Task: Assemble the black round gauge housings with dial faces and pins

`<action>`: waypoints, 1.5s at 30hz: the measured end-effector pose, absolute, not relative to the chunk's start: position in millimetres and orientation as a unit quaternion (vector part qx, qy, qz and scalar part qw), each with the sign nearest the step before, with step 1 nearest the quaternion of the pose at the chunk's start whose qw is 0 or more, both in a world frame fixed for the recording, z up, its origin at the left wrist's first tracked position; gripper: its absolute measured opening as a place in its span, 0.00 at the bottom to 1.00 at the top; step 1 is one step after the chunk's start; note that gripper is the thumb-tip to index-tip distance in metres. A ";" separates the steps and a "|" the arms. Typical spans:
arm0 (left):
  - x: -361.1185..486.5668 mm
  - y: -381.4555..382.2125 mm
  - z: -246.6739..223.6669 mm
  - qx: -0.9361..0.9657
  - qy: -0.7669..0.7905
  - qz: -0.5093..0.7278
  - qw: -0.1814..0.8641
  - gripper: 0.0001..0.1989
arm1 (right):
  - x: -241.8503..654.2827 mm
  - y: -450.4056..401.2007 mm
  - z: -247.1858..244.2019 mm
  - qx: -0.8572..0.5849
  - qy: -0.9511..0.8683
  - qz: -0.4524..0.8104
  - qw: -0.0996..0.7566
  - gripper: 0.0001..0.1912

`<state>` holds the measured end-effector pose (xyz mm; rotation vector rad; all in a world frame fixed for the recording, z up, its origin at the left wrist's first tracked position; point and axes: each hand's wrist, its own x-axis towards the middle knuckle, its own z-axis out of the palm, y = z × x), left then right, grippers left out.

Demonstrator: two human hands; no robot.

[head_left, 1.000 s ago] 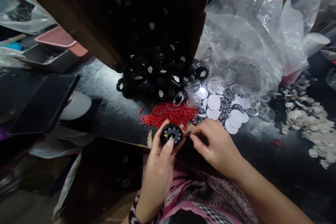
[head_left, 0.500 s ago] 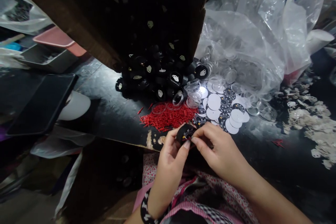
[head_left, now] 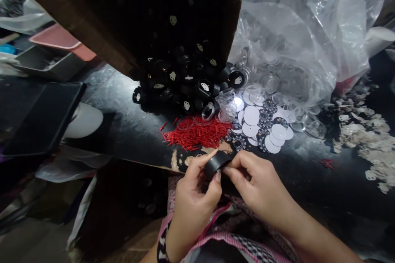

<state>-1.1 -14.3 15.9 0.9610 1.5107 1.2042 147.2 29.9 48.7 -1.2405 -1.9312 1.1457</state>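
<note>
Hands (head_left: 227, 185) curl closed around a black round housing (head_left: 217, 163).

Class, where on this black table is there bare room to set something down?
Bare tabletop shows between the white cup and the red pile. Another patch lies between the round discs and the pale pieces, around a few red slivers. Crowded: the middle, with black cases and clear rings.

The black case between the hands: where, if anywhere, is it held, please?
The left hand holds the black case by its side wall; whether the right hand grips it is hidden.
</note>
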 end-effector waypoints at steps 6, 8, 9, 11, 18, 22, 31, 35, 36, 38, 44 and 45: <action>-4.2 -5.6 7.5 0.244 0.514 0.483 0.666 0.17 | 150.7 41.6 46.6 -0.422 -0.788 0.353 0.274 0.07; -5.3 -3.7 6.2 0.240 0.511 0.472 0.677 0.20 | 151.6 45.6 43.7 -0.394 -0.834 0.285 0.260 0.06; -5.4 -3.3 6.2 0.251 0.522 0.466 0.669 0.20 | 151.6 47.3 42.2 -0.386 -0.854 0.250 0.245 0.06; -4.2 -3.3 6.8 0.263 0.557 0.452 0.645 0.20 | 150.5 49.8 40.1 -0.378 -0.881 0.194 0.209 0.06; 7.6 -2.9 4.2 0.223 0.607 0.447 0.619 0.21 | 140.2 51.4 49.9 -0.464 -0.835 0.221 0.195 0.08; 7.2 0.8 -2.8 0.305 0.621 0.429 0.581 0.24 | 171.9 66.5 51.6 -0.474 -0.800 0.319 0.183 0.10; 10.1 -0.5 -24.3 0.261 0.571 0.450 0.635 0.25 | 300.2 137.1 38.0 -0.697 -0.696 0.050 0.163 0.23; 20.0 4.7 -14.4 0.163 0.507 0.511 0.675 0.20 | 275.6 113.1 46.4 -0.664 -0.706 0.107 0.219 0.13; 23.0 6.4 -10.3 0.143 0.482 0.522 0.689 0.18 | 261.4 102.5 47.5 -0.637 -0.715 0.157 0.241 0.13; 28.1 9.6 -3.0 0.125 0.439 0.524 0.719 0.16 | 229.2 80.1 47.7 -0.533 -0.725 0.318 0.299 0.13; 25.6 8.5 -4.8 0.206 0.443 0.515 0.704 0.21 | 168.3 47.6 42.9 -0.410 -0.765 0.375 0.326 0.18; 23.7 7.0 -7.0 0.234 0.458 0.511 0.689 0.22 | 166.1 48.4 42.5 -0.410 -0.765 0.380 0.319 0.17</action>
